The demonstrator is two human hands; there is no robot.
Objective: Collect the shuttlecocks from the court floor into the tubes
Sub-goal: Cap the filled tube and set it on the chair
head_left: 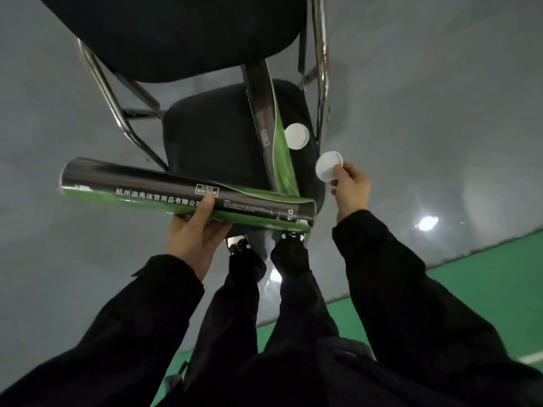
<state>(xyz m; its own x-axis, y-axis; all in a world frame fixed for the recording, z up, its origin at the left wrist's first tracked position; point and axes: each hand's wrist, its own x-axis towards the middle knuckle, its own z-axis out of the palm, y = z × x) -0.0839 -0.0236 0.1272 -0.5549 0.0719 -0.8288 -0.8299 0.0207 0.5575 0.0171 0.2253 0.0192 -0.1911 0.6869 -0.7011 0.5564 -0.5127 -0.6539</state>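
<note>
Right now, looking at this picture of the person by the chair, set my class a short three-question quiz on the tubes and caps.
1. True or false: the left hand holds a tube lying crosswise in front of the chair.
2. Which does the right hand pinch? A) a shuttlecock B) a white cap C) the chair's frame
3. Fill in: a second white cap lies on the chair's ____, beside the second tube.

Key: 1 true; 2 B; 3 seat.
</note>
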